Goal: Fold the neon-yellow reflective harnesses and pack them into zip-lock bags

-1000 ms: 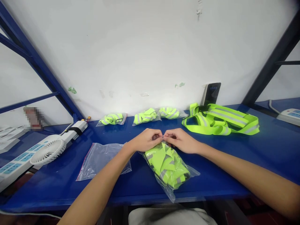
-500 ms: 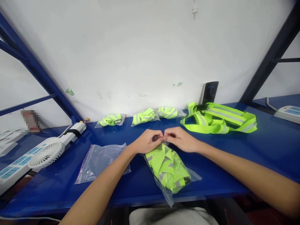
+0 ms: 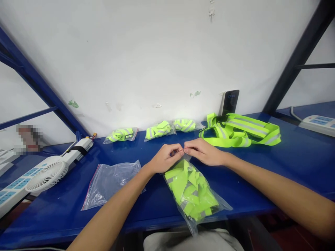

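Note:
A clear zip bag [image 3: 193, 193] stuffed with a folded neon-yellow reflective strap lies on the blue shelf [image 3: 261, 174] in front of me. My left hand [image 3: 164, 158] and my right hand [image 3: 202, 152] both pinch the bag's far edge, thumbs and fingertips closed on its red zip strip, almost touching each other. An empty clear bag [image 3: 111, 181] lies flat to the left of my left forearm.
Three filled small bags [image 3: 120, 135] [image 3: 159, 129] [image 3: 187, 124] line the wall. A loose neon-yellow reflective strap [image 3: 242, 130] lies at the back right, a phone [image 3: 229, 102] leaning behind it. A white fan [image 3: 47, 174] and power strips [image 3: 318, 123] sit at the sides.
The view has drifted slightly; the bag sits a little lower right. My hands stay pinched on the bag's edge, the right hand shifted slightly right along it.

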Tool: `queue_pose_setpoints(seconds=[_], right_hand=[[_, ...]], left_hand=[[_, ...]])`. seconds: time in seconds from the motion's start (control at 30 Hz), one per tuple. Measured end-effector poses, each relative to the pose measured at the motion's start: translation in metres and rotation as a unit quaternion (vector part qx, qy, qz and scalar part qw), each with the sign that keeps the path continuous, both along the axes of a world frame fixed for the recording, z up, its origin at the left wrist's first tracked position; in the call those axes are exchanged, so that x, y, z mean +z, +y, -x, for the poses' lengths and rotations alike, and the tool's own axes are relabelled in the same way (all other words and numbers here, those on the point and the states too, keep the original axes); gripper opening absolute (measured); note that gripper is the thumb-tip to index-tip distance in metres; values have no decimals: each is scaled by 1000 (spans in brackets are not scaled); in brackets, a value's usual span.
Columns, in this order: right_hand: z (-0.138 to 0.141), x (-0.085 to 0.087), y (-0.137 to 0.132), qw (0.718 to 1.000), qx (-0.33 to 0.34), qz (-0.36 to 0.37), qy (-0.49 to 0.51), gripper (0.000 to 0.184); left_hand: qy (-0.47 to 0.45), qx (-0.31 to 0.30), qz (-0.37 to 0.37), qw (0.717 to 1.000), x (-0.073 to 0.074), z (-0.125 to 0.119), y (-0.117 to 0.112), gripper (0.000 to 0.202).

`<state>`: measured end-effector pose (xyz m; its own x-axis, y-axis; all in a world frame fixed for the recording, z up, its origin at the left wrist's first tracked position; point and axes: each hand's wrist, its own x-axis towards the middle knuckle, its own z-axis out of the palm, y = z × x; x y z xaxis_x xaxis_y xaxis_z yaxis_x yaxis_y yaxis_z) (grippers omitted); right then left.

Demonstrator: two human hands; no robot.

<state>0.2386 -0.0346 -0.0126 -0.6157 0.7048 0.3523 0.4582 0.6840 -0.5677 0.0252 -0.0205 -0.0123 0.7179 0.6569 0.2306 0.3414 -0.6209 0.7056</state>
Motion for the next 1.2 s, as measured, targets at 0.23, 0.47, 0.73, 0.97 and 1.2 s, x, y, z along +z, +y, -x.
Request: queue_pose_setpoints(seconds=[0.23, 0.47, 0.73, 0.97, 1.2], right_hand=[[-24, 8, 10, 998, -53, -33, -29, 36], [-42, 12, 19, 989, -113, -71, -59, 36], [-83, 19, 25, 961, -256, -106, 29, 29], [-114, 21, 20, 869, -380, -54, 313, 20], [-54, 42, 28, 836, -244, 78, 485, 20]], left_hand=[[-41, 12, 63, 997, -3, 15, 4, 31], [-86, 27, 90, 992, -10, 22, 16, 34], [-105, 106, 18, 989, -12, 42, 24, 53], [-83, 145, -67, 984, -17, 37, 30, 45], [-6, -58, -115, 992, -1, 12, 2, 17]])
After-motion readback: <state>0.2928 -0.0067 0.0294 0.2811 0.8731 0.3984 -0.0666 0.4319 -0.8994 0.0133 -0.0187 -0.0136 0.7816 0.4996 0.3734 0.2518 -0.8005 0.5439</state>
